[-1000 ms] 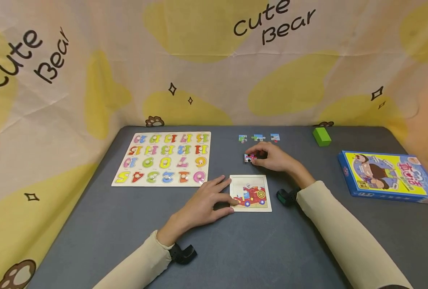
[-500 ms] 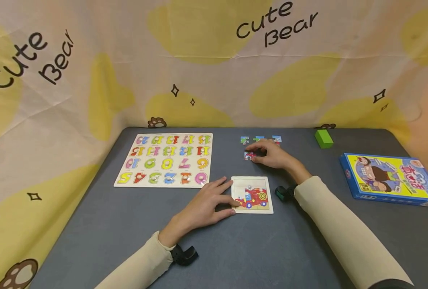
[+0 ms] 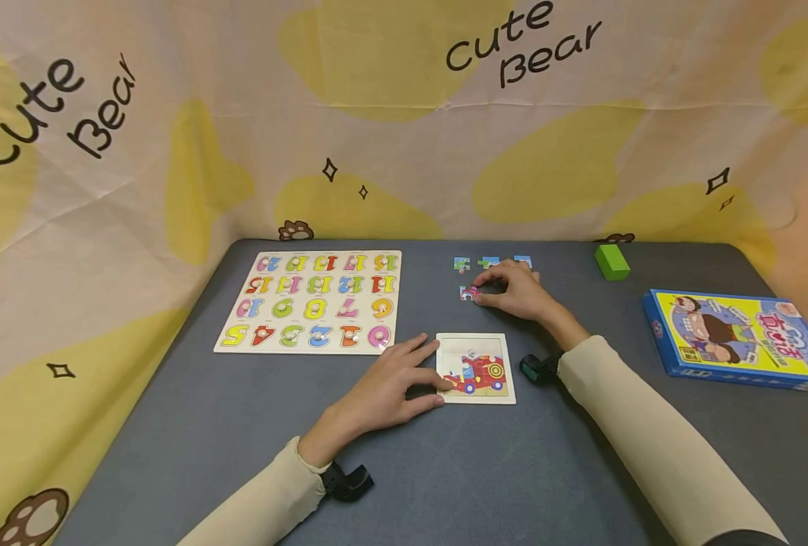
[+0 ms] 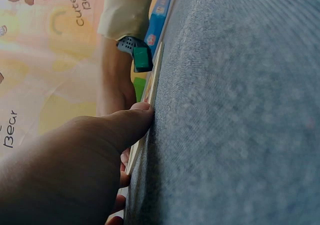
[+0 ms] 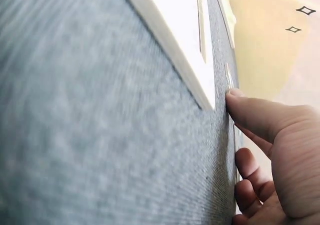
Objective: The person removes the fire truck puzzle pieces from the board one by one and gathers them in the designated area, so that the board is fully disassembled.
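My left hand (image 3: pixel 400 381) rests at the left edge of a small white-framed jigsaw tray (image 3: pixel 510 371), its fingers spread and fairly straight. In the left wrist view the thumb (image 4: pixel 135 120) lies against the tray's edge. Assembled pieces in the tray picture a red truck (image 3: pixel 482 371); its upper part is bare. Behind the tray, my right hand (image 3: pixel 518 294) pinches a pink and white puzzle piece (image 3: pixel 468 293) between thumb and index finger, low at the tabletop. The right wrist view shows that piece (image 5: pixel 228 76) only edge-on.
Farther back lie three blue-green pieces, including a left piece (image 3: pixel 461 264), a middle piece (image 3: pixel 490 262) and a right piece (image 3: pixel 523 260) partly covered by my hand. A number board (image 3: pixel 305 321) lies left; a green block (image 3: pixel 612 262) and blue box (image 3: pixel 738 337) are right.
My right hand and the pinched puzzle piece have shifted slightly left and farther back, so the hand now partly covers the back right piece. My left hand stays on the tray.
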Tool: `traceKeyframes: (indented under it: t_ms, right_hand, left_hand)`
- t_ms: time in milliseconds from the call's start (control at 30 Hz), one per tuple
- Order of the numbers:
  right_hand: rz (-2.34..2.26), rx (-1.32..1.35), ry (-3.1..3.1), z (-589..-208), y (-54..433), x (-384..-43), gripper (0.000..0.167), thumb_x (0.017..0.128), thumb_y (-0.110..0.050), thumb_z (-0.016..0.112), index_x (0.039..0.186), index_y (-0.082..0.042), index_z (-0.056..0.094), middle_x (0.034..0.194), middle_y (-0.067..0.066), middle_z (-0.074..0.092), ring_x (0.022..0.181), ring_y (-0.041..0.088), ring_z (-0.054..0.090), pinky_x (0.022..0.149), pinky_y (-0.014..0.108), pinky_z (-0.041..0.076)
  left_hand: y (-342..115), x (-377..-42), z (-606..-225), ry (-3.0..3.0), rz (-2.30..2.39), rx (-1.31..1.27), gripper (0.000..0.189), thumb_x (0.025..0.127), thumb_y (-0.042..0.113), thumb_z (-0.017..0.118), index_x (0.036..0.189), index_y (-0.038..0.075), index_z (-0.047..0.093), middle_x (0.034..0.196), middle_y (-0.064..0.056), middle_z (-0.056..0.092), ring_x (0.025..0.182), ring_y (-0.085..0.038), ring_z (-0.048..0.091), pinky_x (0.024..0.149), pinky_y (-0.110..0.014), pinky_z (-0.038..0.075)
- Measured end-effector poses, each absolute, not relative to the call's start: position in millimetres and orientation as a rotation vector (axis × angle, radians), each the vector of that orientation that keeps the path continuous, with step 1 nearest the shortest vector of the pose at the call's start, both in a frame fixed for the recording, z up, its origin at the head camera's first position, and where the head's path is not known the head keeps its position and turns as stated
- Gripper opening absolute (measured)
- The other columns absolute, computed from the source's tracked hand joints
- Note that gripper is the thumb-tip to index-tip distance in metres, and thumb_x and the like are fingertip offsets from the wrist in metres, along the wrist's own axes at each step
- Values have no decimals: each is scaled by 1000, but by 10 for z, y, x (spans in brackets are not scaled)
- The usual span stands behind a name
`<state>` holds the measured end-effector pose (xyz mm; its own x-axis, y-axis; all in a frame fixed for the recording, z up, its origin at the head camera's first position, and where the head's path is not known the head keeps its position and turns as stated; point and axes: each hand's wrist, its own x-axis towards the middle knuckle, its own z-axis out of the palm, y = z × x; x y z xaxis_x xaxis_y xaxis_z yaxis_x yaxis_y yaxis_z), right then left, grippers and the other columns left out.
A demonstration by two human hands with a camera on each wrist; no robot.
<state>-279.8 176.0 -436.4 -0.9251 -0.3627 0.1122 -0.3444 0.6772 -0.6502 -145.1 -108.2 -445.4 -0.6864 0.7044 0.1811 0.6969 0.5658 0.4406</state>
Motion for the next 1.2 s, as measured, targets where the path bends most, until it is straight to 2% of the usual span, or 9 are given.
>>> traceKeyframes:
  t_ms: [367,1033,1200]
  right_hand:
    - [-1107,-494,2875,-4378,1698,-2809,27,90,-26,79,114,-13,77,110,15,64,106,33,44,92,57,18]
    - [-1108,-437,2911,-4360,1650,-2829,30,89,-29,80,114,-15,78,115,15,70,107,35,46,92,58,20]
    - [-1122,-423,2899,-4374,1661,-2835,32,89,-31,80,117,-16,77,116,15,67,108,35,45,92,57,19]
  left_hand:
    - [-1076,-1436,-4433,2753,783,1257,21,95,38,71,114,30,78,157,-14,48,152,-37,34,119,-61,31]
    - [-1080,-1421,-4408,2773,784,1256,20,95,36,72,112,29,79,155,-14,50,151,-38,37,119,-60,31]
    - [-1084,-1421,-4402,2780,772,1259,20,94,37,73,113,30,78,155,-14,50,151,-38,37,119,-60,32]
